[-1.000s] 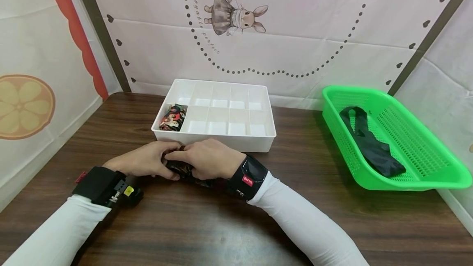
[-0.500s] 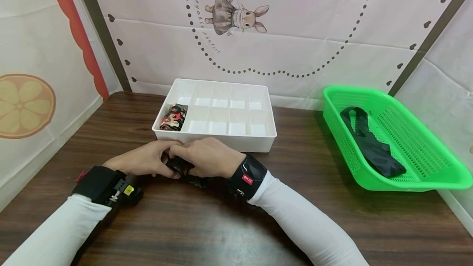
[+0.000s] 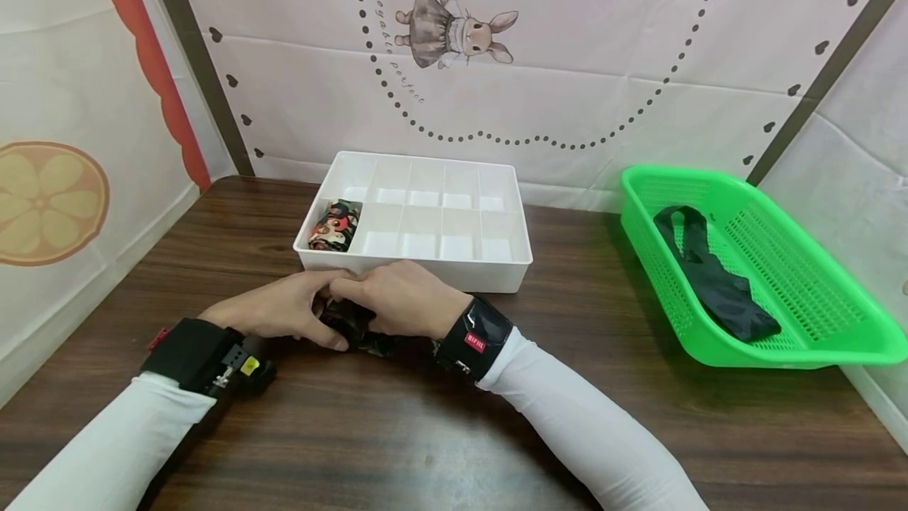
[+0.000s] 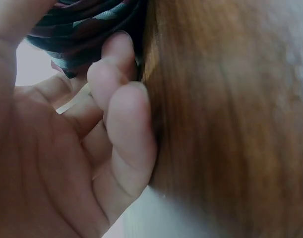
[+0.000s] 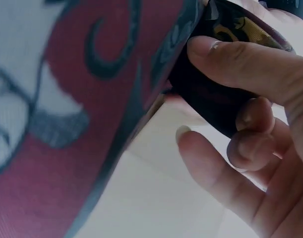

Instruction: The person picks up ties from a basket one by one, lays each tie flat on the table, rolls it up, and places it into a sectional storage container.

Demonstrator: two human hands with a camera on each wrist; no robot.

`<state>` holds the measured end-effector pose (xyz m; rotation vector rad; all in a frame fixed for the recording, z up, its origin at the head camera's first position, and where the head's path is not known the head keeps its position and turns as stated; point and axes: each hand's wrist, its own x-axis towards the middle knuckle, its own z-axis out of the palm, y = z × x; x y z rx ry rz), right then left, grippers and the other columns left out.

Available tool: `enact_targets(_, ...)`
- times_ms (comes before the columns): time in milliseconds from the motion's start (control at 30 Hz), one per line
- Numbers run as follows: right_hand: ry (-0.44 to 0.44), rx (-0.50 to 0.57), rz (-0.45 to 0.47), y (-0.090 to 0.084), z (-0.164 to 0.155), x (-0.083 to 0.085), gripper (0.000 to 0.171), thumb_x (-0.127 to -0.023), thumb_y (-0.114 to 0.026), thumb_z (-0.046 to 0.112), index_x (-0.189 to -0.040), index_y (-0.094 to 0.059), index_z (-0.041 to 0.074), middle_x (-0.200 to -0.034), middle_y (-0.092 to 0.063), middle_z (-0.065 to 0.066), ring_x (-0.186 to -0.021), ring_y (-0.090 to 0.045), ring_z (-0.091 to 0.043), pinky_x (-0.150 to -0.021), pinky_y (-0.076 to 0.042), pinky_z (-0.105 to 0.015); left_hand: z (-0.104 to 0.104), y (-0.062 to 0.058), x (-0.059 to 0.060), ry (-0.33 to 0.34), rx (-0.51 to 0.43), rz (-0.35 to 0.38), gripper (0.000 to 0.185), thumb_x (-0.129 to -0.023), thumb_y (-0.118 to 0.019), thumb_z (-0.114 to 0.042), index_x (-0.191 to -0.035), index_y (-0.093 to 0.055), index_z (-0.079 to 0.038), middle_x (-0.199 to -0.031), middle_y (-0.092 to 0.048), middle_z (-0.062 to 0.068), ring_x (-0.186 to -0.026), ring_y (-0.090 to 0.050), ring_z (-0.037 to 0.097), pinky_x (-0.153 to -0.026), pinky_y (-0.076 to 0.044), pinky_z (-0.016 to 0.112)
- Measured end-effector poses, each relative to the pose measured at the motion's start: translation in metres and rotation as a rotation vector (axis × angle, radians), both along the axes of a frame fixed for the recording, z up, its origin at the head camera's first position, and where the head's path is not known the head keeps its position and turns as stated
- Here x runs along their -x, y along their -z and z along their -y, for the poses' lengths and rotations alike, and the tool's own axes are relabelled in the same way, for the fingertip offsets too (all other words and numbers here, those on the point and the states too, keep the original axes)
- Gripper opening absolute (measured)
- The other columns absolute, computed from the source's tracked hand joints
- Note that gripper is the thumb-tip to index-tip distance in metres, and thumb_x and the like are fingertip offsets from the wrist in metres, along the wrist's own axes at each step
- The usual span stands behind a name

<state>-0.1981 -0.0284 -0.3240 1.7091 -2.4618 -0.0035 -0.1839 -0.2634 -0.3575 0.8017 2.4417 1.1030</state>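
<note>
A dark patterned cloth (image 3: 347, 322) lies bunched between my two hands, in front of the white box. My left hand (image 3: 273, 306) holds its left end, thumb at the near side and fingers around the far side. In the left wrist view the cloth (image 4: 91, 34) shows as a striped, folded bundle at the fingertips. My right hand (image 3: 407, 300) grips it from the right; in the right wrist view the thumb presses on its black rolled part (image 5: 206, 94). A red and grey printed stretch of cloth (image 5: 126, 99) fills the left of that view. The hands cover much of the bundle.
The white divided box (image 3: 440, 270) stands behind the hands, with a folded colourful cloth (image 3: 335, 227) in its front left compartment. A green basket (image 3: 641, 266) at the right holds a black cloth (image 3: 723, 290). Printed sheeting (image 3: 567, 38) walls the brown table (image 3: 454, 432).
My right hand has shifted slightly up, and its index finger has moved from over the bundle toward the left hand's fingers. The left hand has stayed nearly in place. Box and basket have not moved.
</note>
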Motion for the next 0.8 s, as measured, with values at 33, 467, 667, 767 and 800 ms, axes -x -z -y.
enact_targets(33,-0.002,-0.003,0.003,0.0000,0.0000,-0.0003,0.046,-0.088,-0.087,0.023,-0.127,-0.061,0.019,-0.094,-0.067,0.006,-0.083,-0.064,-0.013,-0.074,-0.056,-0.034,0.0001,0.0000,0.0002,0.001,0.002,0.006,0.062,-0.082,-0.094,-0.030,-0.133,-0.063,-0.013,-0.118,-0.066,0.003,-0.102,-0.060,0.024,-0.081,-0.051,0.030)
enact_targets(467,-0.002,-0.029,-0.009,-0.0026,-0.0018,-0.0027,0.044,-0.090,-0.085,0.018,-0.130,-0.067,0.025,-0.085,-0.066,0.007,-0.077,-0.060,-0.012,-0.070,-0.054,-0.032,-0.0011,0.0008,0.0003,-0.026,-0.001,0.064,0.067,-0.081,-0.094,-0.022,-0.137,-0.058,-0.010,-0.107,-0.066,0.008,-0.072,-0.061,0.020,-0.055,-0.052,0.031)
enact_targets(667,-0.003,-0.038,0.030,-0.0036,-0.0026,-0.0030,0.053,-0.087,-0.088,0.022,-0.132,-0.062,0.023,-0.093,-0.066,0.007,-0.081,-0.061,-0.012,-0.073,-0.055,-0.033,-0.0014,0.0006,-0.0008,-0.014,-0.010,0.054,0.062,-0.081,-0.093,-0.021,-0.132,-0.061,-0.008,-0.105,-0.066,0.007,-0.073,-0.061,0.020,-0.053,-0.051,0.031)
enact_targets(767,0.016,-0.081,0.053,-0.0057,-0.0023,-0.0069,0.062,-0.088,-0.085,0.019,-0.145,-0.059,0.023,-0.095,-0.068,0.006,-0.085,-0.063,-0.012,-0.075,-0.056,-0.033,-0.0018,-0.0003,-0.0018,-0.009,-0.019,0.059,0.059,-0.081,-0.093,-0.019,-0.129,-0.062,-0.006,-0.108,-0.066,0.006,-0.079,-0.063,0.020,-0.055,-0.052,0.031)
enact_targets(800,0.020,-0.092,0.055,-0.0062,-0.0024,-0.0078,0.065,-0.089,-0.083,0.018,-0.148,-0.058,0.023,-0.094,-0.069,0.005,-0.086,-0.063,-0.012,-0.076,-0.056,-0.033,-0.0019,-0.0011,-0.0024,-0.011,-0.021,0.063,0.060,-0.081,-0.093,-0.018,-0.130,-0.061,-0.005,-0.109,-0.066,0.007,-0.080,-0.064,0.020,-0.055,-0.052,0.031)
